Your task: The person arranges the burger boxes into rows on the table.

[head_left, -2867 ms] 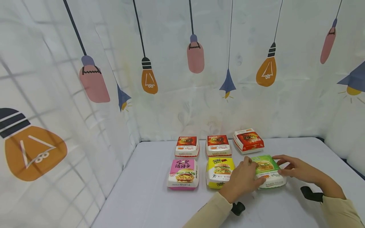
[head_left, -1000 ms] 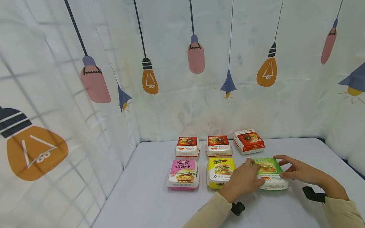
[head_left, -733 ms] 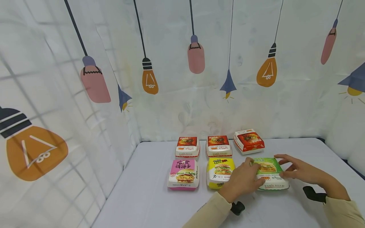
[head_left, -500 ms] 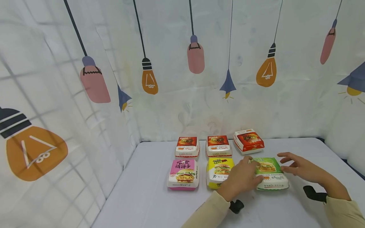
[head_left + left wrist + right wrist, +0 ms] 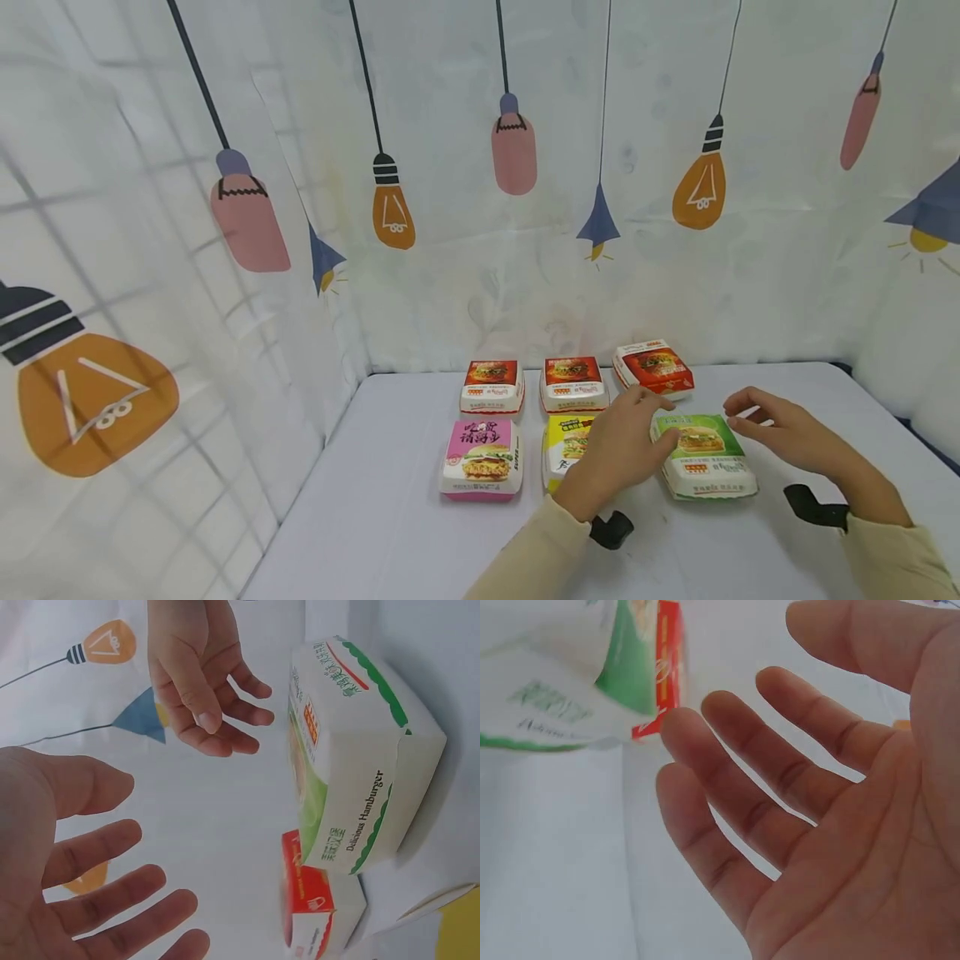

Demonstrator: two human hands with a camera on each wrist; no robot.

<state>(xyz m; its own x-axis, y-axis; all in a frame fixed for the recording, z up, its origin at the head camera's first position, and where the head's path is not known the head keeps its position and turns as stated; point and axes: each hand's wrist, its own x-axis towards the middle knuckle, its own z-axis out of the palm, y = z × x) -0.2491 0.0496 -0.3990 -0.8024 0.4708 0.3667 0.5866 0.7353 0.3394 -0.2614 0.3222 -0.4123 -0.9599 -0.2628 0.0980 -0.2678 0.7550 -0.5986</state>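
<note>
A green and white hamburger box lies closed on the table, between my two hands. My left hand hovers at the box's left side, fingers spread and apart from it; in the left wrist view this hand holds nothing. To the box's right, my right hand is raised with loosely bent fingers, and the right wrist view shows its palm bare. Partly hidden behind my left hand is a yellow hamburger box. Left of that sits a pink one.
Behind stand a red and white box, a similar red box and a third, turned red box. The white table meets a fabric backdrop printed with lamps.
Both hands have let go of the green box and drawn apart from it, the left hand going left and up. Earlier the box was straightened and shifted slightly; now it lies still.
</note>
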